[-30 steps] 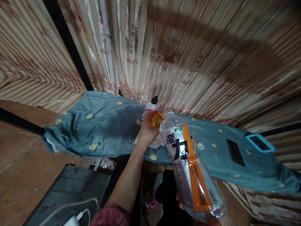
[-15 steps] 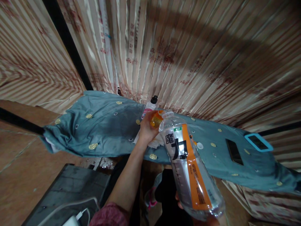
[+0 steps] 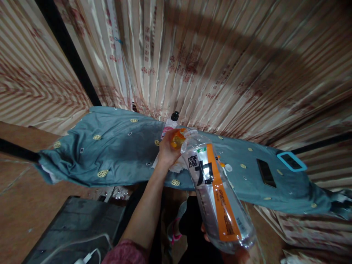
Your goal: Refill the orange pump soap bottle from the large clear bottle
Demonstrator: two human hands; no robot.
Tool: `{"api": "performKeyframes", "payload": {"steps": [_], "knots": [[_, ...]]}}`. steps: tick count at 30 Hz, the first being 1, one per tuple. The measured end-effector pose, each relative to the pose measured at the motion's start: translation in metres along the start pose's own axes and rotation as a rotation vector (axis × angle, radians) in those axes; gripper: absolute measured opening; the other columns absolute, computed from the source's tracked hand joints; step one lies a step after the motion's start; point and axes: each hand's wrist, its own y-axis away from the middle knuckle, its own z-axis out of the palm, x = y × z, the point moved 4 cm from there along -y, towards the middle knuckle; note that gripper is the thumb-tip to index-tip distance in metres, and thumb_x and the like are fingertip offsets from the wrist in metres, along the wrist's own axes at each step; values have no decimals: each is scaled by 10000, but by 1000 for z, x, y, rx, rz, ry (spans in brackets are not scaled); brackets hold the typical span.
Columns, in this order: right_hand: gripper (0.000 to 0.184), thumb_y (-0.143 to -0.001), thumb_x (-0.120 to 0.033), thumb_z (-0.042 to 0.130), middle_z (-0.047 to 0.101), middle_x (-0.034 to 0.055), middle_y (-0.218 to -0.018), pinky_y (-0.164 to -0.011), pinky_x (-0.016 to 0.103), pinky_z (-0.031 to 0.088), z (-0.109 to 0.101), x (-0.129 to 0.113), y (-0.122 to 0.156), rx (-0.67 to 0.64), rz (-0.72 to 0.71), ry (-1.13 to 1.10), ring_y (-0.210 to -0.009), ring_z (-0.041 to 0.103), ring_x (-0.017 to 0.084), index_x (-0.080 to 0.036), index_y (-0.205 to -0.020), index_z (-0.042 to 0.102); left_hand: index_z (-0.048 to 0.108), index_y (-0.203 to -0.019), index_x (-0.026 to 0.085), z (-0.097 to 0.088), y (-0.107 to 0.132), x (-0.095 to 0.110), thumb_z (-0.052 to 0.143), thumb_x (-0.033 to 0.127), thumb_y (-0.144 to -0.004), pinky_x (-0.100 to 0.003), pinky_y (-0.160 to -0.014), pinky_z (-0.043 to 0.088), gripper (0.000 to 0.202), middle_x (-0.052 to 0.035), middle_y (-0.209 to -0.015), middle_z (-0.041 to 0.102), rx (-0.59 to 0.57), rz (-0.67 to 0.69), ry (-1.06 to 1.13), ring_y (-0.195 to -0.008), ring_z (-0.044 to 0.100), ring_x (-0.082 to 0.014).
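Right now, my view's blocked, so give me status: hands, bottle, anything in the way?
Left hand shut on orange cap. Right hand holds clear bottle at its base, tilted. Black-capped bottle stands just behind the cap.

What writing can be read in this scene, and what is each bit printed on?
"魔力": big black characters on the label of the clear plastic bottle, whose orange cap the left hand grips.
Fine print on the bottle's orange strip: too small to read.
Red characters on the striped curtain: blurred, unreadable.
Pink label on the small black-capped bottle: unreadable.
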Motion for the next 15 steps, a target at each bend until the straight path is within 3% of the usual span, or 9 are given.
{"api": "performKeyframes", "payload": {"steps": [2, 7, 15], "knots": [[777, -598, -694, 841, 796, 120, -853, -579, 331, 625, -5, 5, 0, 27, 21, 19, -689, 760, 281, -222, -1194, 680, 656, -1131, 195, 0, 0, 0, 839, 347, -701, -430, -956, 573, 491, -107, -1121, 740, 1, 4, 6, -1049, 716, -273], [694, -682, -717, 761, 800, 118, -877, -612, 320, 633, -11, 8, 1, 48, -1, 49, -718, 773, 284, -248, -1186, 668, 659, -1132, 195, 0, 0, -2, 838, 335, -696, -432, -946, 577, 491, -106, -1118, 740, 13, 8, 12, -1044, 717, -275], [786, -633, -661, 841, 805, 88, -902, -598, 329, 636, -5, 2, -2, -37, 3, -8, -709, 769, 270, -267, -1285, 645, 665, -1121, 194, 1, 0, -1, 849, 335, -691, -426, -932, 584, 489, -98, -1090, 745, 20, 29, 2, -1011, 722, -264]]}}
